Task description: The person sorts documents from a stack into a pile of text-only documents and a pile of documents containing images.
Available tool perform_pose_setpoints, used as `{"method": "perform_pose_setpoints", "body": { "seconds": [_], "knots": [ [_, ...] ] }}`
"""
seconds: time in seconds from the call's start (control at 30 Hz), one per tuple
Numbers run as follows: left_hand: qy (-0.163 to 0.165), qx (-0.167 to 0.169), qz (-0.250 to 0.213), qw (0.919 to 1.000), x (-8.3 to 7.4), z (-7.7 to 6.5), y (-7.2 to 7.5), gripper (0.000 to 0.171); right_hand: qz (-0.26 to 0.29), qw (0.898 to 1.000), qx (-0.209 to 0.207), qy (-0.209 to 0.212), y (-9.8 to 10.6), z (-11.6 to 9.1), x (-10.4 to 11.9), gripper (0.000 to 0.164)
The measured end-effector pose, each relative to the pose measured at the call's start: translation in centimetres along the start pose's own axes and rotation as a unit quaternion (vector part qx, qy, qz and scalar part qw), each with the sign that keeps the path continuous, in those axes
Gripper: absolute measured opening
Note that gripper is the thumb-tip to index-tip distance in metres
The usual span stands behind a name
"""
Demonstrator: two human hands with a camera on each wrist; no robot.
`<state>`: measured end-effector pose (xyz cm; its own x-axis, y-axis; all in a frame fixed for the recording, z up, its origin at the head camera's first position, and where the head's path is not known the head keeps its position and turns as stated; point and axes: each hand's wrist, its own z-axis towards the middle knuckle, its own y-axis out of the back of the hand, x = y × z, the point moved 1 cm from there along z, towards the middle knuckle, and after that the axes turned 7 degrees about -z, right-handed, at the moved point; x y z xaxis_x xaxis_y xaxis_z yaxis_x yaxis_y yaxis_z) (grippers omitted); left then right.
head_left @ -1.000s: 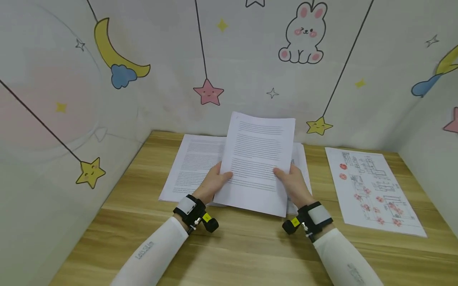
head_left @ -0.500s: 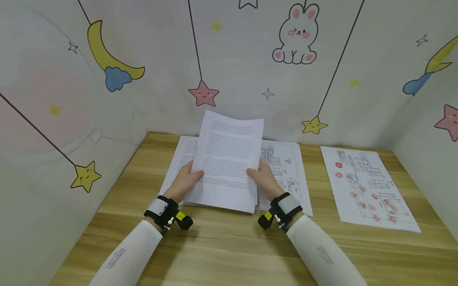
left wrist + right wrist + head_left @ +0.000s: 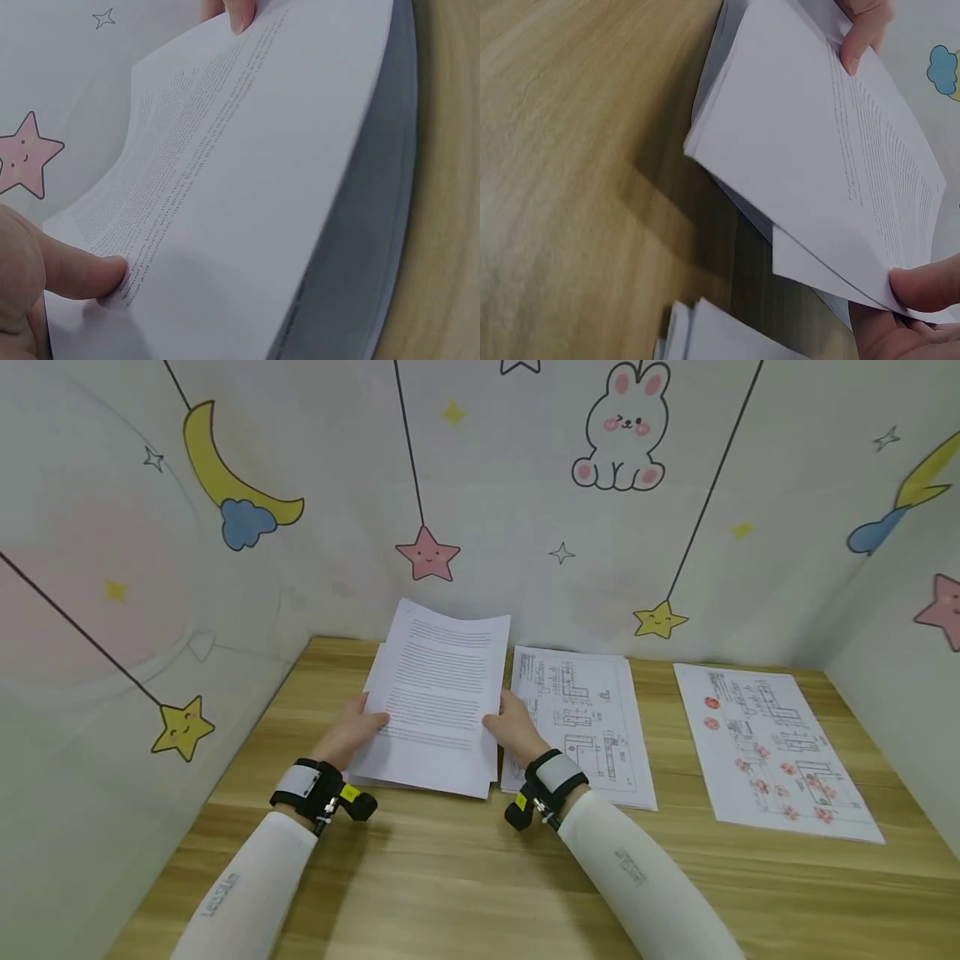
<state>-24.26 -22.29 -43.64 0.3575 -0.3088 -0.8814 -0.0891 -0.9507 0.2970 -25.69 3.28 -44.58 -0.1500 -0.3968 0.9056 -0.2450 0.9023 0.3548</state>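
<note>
My left hand [image 3: 351,731] grips the left edge of a thin stack of printed paper [image 3: 442,685], its thumb on the text side. My right hand [image 3: 516,727] pinches the opposite edge, thumb on top and fingers underneath. In the right wrist view one sheet [image 3: 810,276] of the stack sticks out beyond the others near my right fingers. The held paper bows slightly and is tilted up, over another paper pile [image 3: 372,670] that it mostly hides. In the left wrist view a shaded gap separates the held stack [image 3: 247,195] from the pile below [image 3: 394,187].
Right of my right hand lies a pile of drawing sheets [image 3: 581,727] with line diagrams. Farther right is another drawing sheet [image 3: 772,752] marked with red stamps. The wooden table [image 3: 450,877] meets a decorated back wall [image 3: 510,510] and side walls.
Both hands have carried the held stack leftward and slightly lower, from between the two piles to over the left one. The drawing pile beside it is now mostly uncovered.
</note>
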Motion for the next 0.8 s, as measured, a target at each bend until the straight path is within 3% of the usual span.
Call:
{"method": "perform_pose_setpoints", "body": {
  "seconds": [0.4, 0.6, 0.8],
  "knots": [
    [0.027, -0.027, 0.02, 0.9991, 0.3, 0.6, 1.0, 0.062, -0.061, 0.998, -0.025, 0.011, -1.7, 0.9, -0.2, 0.049],
    [0.031, -0.047, 0.043, 0.9975, 0.3, 0.7, 1.3, 0.065, -0.102, 0.994, -0.031, 0.016, -2.5, 0.9, -0.1, 0.016],
    [0.018, -0.08, 0.079, 0.9936, 0.7, 0.9, 1.5, 0.062, -0.124, 0.992, -0.018, 0.008, -3.1, 0.6, 0.1, 0.022]
  ]
}}
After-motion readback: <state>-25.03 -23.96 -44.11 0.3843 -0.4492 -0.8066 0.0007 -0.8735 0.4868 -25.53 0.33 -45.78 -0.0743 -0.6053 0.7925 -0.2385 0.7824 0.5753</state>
